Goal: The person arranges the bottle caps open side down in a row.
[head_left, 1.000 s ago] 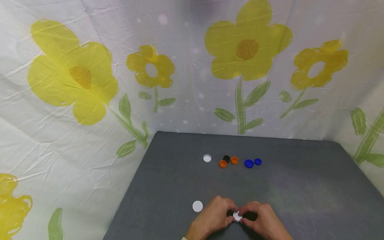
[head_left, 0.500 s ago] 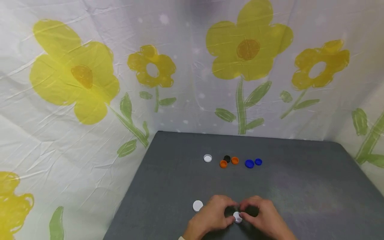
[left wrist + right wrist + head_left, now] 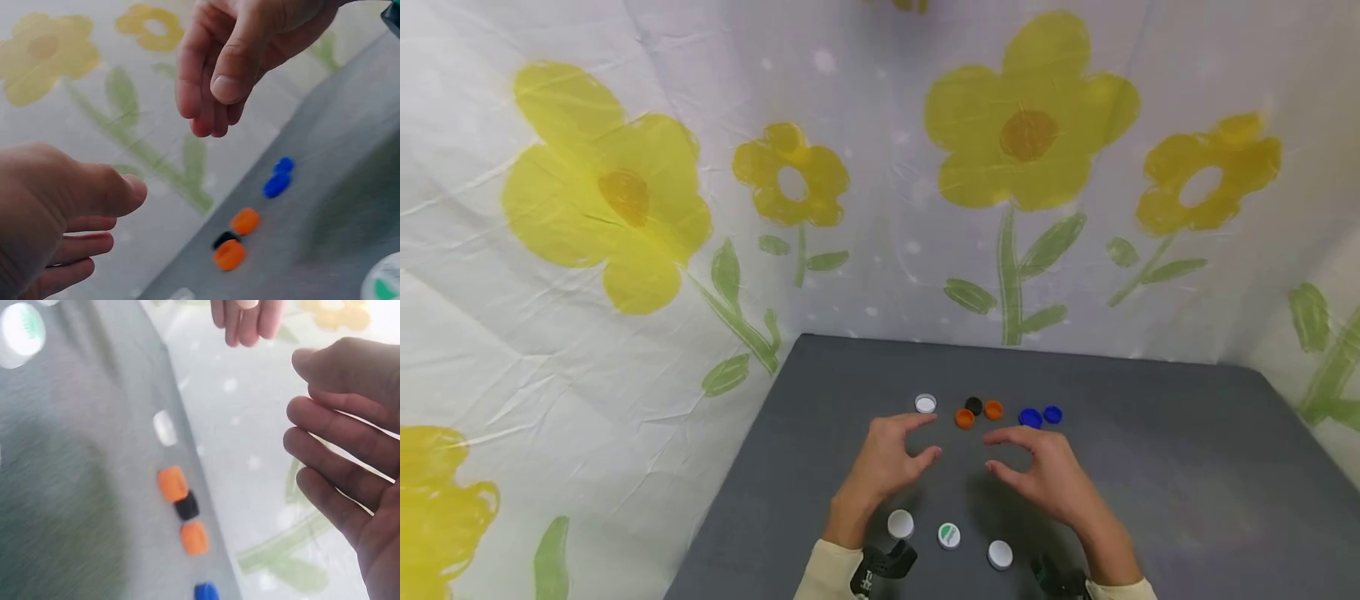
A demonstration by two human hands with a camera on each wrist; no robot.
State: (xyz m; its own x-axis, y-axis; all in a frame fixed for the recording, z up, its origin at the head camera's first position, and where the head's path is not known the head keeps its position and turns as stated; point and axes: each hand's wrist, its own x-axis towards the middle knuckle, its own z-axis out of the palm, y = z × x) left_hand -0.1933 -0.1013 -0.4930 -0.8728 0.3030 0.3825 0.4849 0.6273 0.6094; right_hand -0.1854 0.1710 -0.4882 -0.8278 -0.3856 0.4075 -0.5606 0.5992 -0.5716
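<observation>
Both hands are raised over the middle of the table, fingers apart and holding nothing. My left hand (image 3: pixel 883 458) has its index fingertip overlapping the lower edge of an upturned white cap (image 3: pixel 926 403) in the head view. My right hand (image 3: pixel 1045 471) is nearest a larger blue cap (image 3: pixel 1030 417), its thumb and index finger spread. Closer to the front lie a white cap (image 3: pixel 900 524), a white cap with a green print (image 3: pixel 382 284) and another plain white cap (image 3: pixel 1000 555). In the left wrist view both hands show empty palms and fingers.
Along the back sit two orange caps, one in front (image 3: pixel 965 418) and one to the right (image 3: pixel 993 410), with a black cap (image 3: pixel 973 406) between them. A smaller blue cap (image 3: pixel 1053 414) is at their right. The grey table (image 3: pixel 1165 467) meets a flower-printed curtain (image 3: pixel 880 250).
Both hands have let go of the small white cap at the front, moved forward over the table and spread apart. The white cap with the green print has come into sight.
</observation>
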